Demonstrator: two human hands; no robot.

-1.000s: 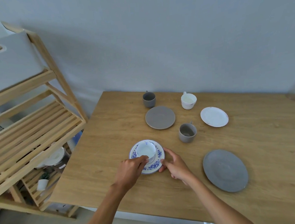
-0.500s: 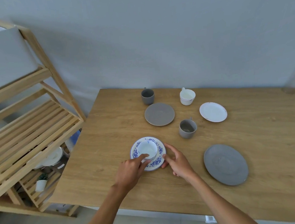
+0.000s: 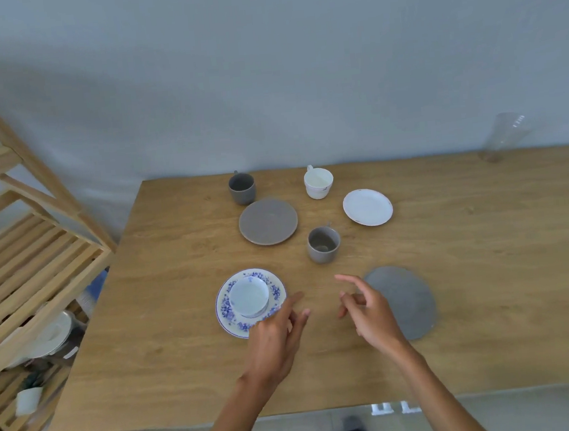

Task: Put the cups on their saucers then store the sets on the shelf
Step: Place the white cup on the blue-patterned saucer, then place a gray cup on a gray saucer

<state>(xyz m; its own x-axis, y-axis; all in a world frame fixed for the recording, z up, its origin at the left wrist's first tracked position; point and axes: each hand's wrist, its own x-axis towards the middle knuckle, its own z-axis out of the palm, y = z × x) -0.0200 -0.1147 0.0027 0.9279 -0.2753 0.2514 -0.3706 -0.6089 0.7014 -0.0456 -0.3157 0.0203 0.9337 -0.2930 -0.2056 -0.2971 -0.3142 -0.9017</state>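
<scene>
A white cup [image 3: 249, 295] sits on the blue-flowered saucer [image 3: 228, 314] near the table's front left. My left hand [image 3: 278, 336] hovers over that saucer's near right rim, fingers apart, holding nothing. My right hand [image 3: 370, 311] is open above the table, between the flowered saucer and a grey saucer [image 3: 409, 302], partly covering the grey one's left edge. A grey cup [image 3: 323, 244] stands bare on the table behind my hands. Farther back are a dark grey cup [image 3: 242, 188], a brown-grey saucer [image 3: 268, 221], a white cup [image 3: 318, 180] and a white saucer [image 3: 367, 207].
The wooden slatted shelf [image 3: 36, 268] stands left of the wooden table [image 3: 487, 266], with white dishes [image 3: 49, 339] on a lower level. A clear glass [image 3: 505, 137] stands at the table's back right, against the grey wall.
Both hands have let go of the flowered cup-and-saucer set and drawn back to the right. The camera view has shifted right, so less of the shelf shows.
</scene>
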